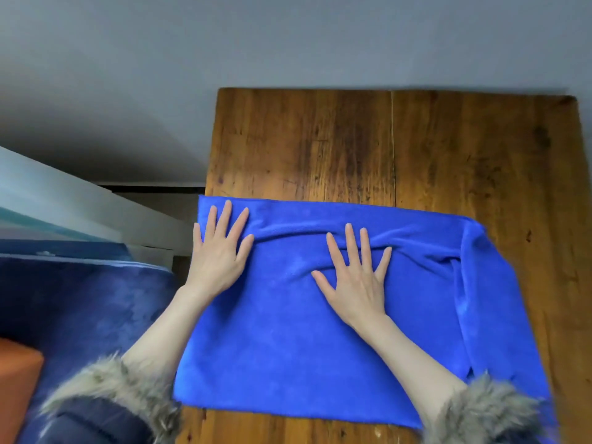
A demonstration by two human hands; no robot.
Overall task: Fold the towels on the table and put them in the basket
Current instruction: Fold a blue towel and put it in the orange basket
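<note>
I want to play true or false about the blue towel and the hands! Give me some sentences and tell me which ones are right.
1. Both hands lie flat on the blue towel. True: the left hand and the right hand press on it with straight, spread fingers.
2. The towel is red. False: it is blue.
3. The towel lies on a wooden table. True.
4. The right hand is holding up a corner of the towel. False: it rests flat near the towel's middle.
5. The basket stands on the table beside the towel. False: no basket shows on the table.
6. The towel has wrinkles between the hands and at its right end. True.
</note>
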